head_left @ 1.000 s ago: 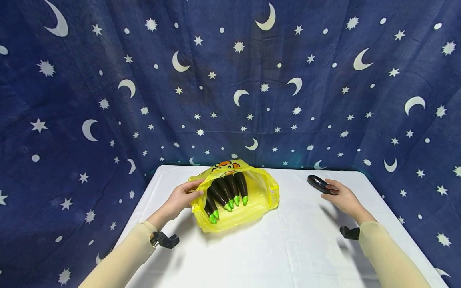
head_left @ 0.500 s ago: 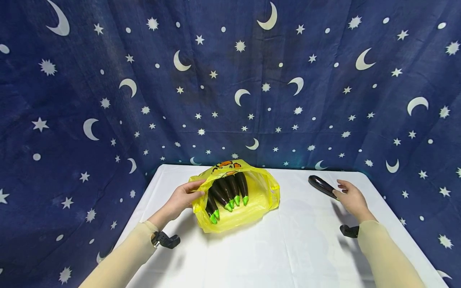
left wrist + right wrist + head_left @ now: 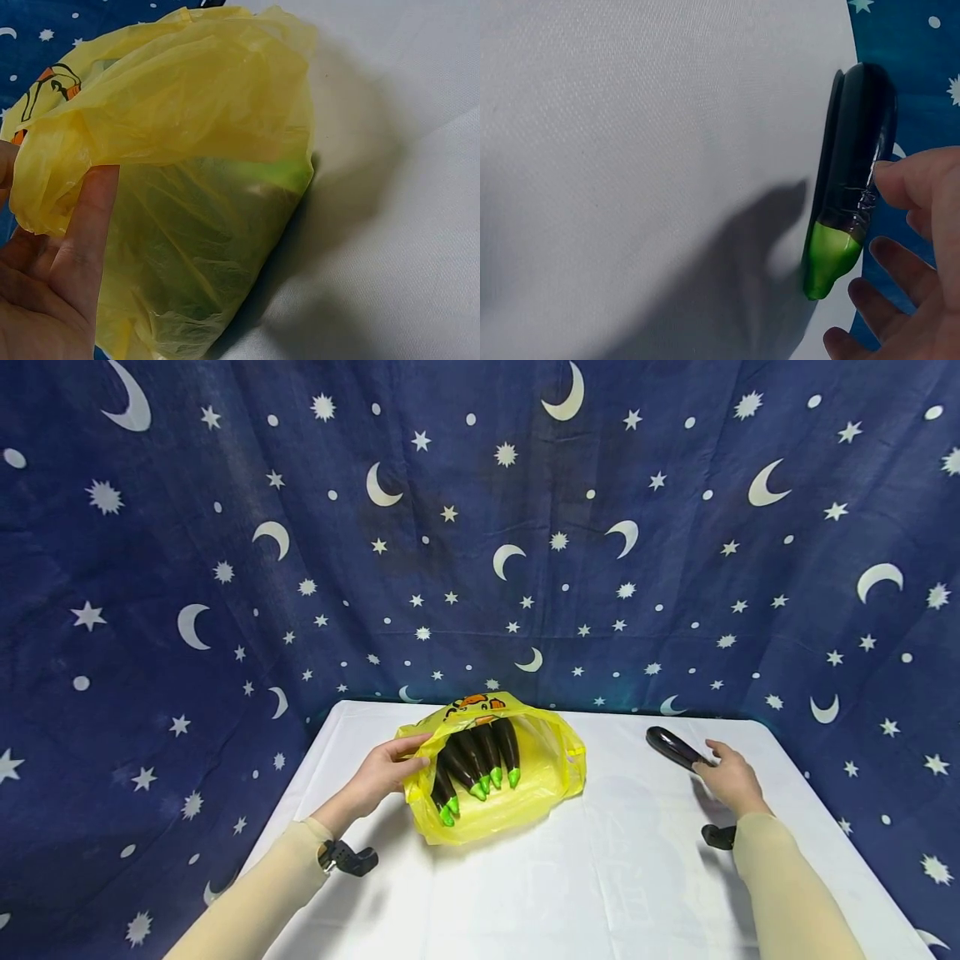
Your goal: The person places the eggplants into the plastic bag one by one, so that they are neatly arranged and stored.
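Head view: a bench (image 3: pixel 600 877) under a smooth white cloth fills the lower middle of the frame, and a dark blue drape (image 3: pixel 225 527) printed with white moons and stars hangs behind it and down both sides. A crinkled yellow plastic bag (image 3: pixel 551 772) lies at the centre of the bench, its mouth open toward the camera, with glossy dark eggplants (image 3: pixel 480 756) with bright green caps lying side by side inside. The left hand (image 3: pixel 382 772), at centre left, pinches the bag's rim between thumb and fingers. At centre right, the right hand (image 3: pixel 731 781) reaches a lone eggplant (image 3: pixel 671 746) lying on the cloth near the bench's far right edge, fingers loosely spread at its near end.

Left wrist view: thin, translucent film of the bag (image 3: pixel 217 127) bunches into folds at upper left; the left hand (image 3: pixel 45 285) at lower left holds the rim, one finger straight along it. Green shows dimly through the plastic.

Right wrist view: the eggplant (image 3: pixel 859 157) stands long and shiny at the right of the frame on finely woven cloth. The right hand (image 3: pixel 915 262) at lower right has relaxed fingers (image 3: pixel 896 180); one fingertip touches its skin, not closed round it.
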The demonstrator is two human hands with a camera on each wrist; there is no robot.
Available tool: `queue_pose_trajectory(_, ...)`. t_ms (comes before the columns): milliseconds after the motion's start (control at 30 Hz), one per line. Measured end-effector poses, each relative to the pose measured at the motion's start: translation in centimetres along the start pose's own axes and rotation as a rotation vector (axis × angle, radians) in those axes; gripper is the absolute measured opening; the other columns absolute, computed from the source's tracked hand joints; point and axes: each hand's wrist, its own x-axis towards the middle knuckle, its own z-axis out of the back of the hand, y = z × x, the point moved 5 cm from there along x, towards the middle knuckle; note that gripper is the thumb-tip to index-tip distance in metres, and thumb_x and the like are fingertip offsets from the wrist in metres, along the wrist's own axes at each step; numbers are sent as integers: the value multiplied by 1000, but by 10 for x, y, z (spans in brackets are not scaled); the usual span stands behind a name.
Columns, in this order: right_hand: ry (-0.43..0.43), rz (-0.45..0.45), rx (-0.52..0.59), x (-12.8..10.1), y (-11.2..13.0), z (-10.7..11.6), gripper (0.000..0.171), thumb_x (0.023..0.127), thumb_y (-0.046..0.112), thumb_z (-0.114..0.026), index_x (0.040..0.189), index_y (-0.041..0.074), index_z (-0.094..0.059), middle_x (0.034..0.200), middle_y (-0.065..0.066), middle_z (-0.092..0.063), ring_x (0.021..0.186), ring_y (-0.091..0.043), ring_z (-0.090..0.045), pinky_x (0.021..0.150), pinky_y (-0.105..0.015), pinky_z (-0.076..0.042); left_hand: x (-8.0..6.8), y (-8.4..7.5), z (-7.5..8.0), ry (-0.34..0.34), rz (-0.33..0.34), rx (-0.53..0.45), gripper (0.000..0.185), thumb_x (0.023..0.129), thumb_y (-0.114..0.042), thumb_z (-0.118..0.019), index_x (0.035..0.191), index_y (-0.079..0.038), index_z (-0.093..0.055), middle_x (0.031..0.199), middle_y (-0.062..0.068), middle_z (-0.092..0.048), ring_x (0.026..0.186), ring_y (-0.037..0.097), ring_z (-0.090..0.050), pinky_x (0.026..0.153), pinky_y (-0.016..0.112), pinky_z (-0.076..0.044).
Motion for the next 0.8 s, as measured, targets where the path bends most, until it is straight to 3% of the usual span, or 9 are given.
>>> queue_pose_trajectory(433, 59, 19, -28, 10, -2, -6, 67, 95, 11, -55, 154, -8, -29, 145, -42, -38, 131, -61, -37, 106, -71, -30, -1, -2, 0, 3, 15, -2, 53, 96, -15, -71, 147, -14, -58, 136, 14, -62, 100, 23, -68, 75, 40, -61)
queue_pose_trajectory(700, 73, 50, -57, 7, 1, -8, 59, 95, 4, -54, 151, -6, -38, 134, -39, -50, 119, -54, -50, 99, -69, -38, -1, -1, -1, 5, 14, -4, 53, 96, -14, -71, 147, -13, -58, 137, 14, -62, 100, 23, -69, 75, 40, -61)
queue_pose_trajectory(800, 91, 72, -40, 7, 2, -10, 58, 96, 6, -55, 151, -4, -40, 133, -38, -52, 112, -49, -55, 91, -62, -45, 0, -1, -1, 4, 11, 4, 53, 96, -15, -72, 147, -14, -58, 137, 13, -62, 99, 23, -69, 75, 39, -61)
